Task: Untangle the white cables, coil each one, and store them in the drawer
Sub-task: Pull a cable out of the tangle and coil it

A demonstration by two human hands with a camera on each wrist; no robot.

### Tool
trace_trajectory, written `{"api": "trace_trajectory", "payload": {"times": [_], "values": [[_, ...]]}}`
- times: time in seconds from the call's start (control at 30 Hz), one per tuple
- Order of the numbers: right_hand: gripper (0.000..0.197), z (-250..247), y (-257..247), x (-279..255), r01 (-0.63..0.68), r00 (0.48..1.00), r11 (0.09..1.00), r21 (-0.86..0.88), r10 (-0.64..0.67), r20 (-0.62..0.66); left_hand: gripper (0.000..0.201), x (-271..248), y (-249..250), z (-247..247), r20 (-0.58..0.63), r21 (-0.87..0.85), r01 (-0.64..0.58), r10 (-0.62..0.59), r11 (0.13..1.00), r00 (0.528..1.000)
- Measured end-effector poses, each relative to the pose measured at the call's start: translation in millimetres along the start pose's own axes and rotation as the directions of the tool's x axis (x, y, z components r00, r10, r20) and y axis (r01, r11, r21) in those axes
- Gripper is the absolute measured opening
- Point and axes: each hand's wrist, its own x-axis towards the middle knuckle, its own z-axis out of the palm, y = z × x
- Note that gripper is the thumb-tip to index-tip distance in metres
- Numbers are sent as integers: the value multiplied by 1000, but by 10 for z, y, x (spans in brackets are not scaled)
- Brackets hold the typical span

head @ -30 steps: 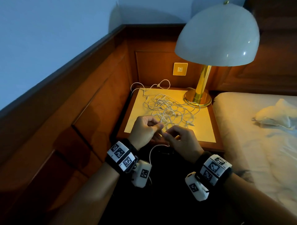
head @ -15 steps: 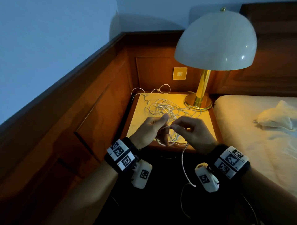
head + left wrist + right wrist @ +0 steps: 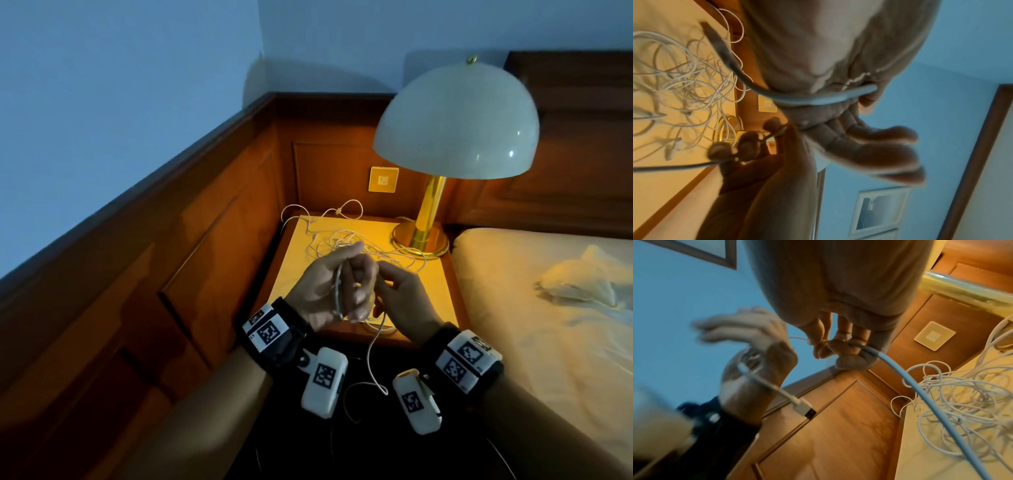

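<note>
A tangle of white cables (image 3: 346,243) lies on the lit nightstand top (image 3: 298,274); it also shows as the tangle (image 3: 680,81) and the tangle (image 3: 962,394) in the wrist views. My left hand (image 3: 337,286) is raised over the front edge, fingers stretched out, with one white cable (image 3: 818,99) looped round its palm. That cable's USB plug (image 3: 803,405) sticks out below the heel of the hand. My right hand (image 3: 399,294) is just to the right and pinches the same cable (image 3: 890,368) between thumb and fingertips. A slack length (image 3: 373,356) hangs below both hands.
A brass lamp (image 3: 421,240) with a white dome shade stands at the back right of the nightstand. A wall switch plate (image 3: 383,180) sits on the wood panelling behind. A bed (image 3: 548,308) adjoins on the right. No drawer shows.
My left hand has straightened its fingers and now carries a loop of cable round the palm. The right hand has moved in close beside it. More slack hangs below.
</note>
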Motion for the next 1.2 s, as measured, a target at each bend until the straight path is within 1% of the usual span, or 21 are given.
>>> {"api": "trace_trajectory", "payload": {"times": [0.1,0.13,0.2,0.3,0.37,0.4,0.47,0.5,0.57,0.6,0.63,0.7,0.73,0.77,0.83,0.87,0.93,1.0,1.07,1.13,1.2], "values": [[37,131,17,-52,-42,998,995,-95,45,32,55,92,27,-6,-146,16,-103,104,995,984],[36,161,4,-61,-62,997,992,-107,67,38,54,117,33,-26,-185,38,-124,129,992,974],[26,185,-31,-81,-80,993,986,-145,92,74,50,151,47,-83,-227,92,-160,177,983,958],[16,159,-89,-114,-114,969,976,-185,151,196,39,184,107,-193,-251,155,-216,250,964,935],[19,141,-125,-136,-124,949,966,-226,182,257,31,208,184,-244,-245,227,-231,285,946,927],[20,135,-133,-134,-93,946,949,-302,179,272,29,223,227,-256,-244,301,-214,292,929,925],[18,123,-159,-117,24,953,885,-466,121,279,27,247,300,-266,-246,503,-113,267,857,932],[16,109,-178,-112,67,960,865,-498,80,268,27,250,316,-261,-246,619,-35,236,785,940],[14,39,-241,-94,110,977,864,-491,-3,215,30,232,338,-245,-249,801,118,146,587,957],[14,-9,-278,-87,129,983,871,-474,-48,179,33,213,336,-234,-249,844,169,93,510,964],[13,-56,-310,-77,155,985,878,-454,-100,143,35,200,331,-221,-234,857,191,31,479,972],[9,-153,-363,-53,240,971,877,-417,-227,81,33,183,320,-200,-184,843,199,-81,500,980],[8,-192,-382,-39,283,957,868,-408,-283,61,30,176,315,-190,-179,830,204,-97,519,979],[9,-227,-406,-27,318,944,860,-399,-327,45,33,173,305,-186,-181,810,200,-89,551,979],[12,-282,-422,0,358,924,857,-370,-383,5,53,170,278,-171,-193,715,219,-114,664,975],[11,-304,-423,17,371,916,859,-352,-401,-14,64,168,267,-163,-197,649,252,-160,718,967],[10,-326,-410,50,399,901,858,-323,-433,-38,79,160,236,-150,-155,533,304,-262,789,952],[9,-334,-373,89,402,903,877,-263,-427,-47,86,157,207,-133,-81,434,349,-350,830,933],[8,-338,-333,132,359,926,914,-190,-374,-49,84,147,176,-116,-11,338,362,-381,868,924],[7,-335,-300,159,308,946,943,-126,-318,-69,74,120,151,-99,48,259,323,-346,910,937],[3,-294,-268,173,245,966,970,0,-244,-91,60,89,131,-71,75,209,263,-284,942,956]]}}
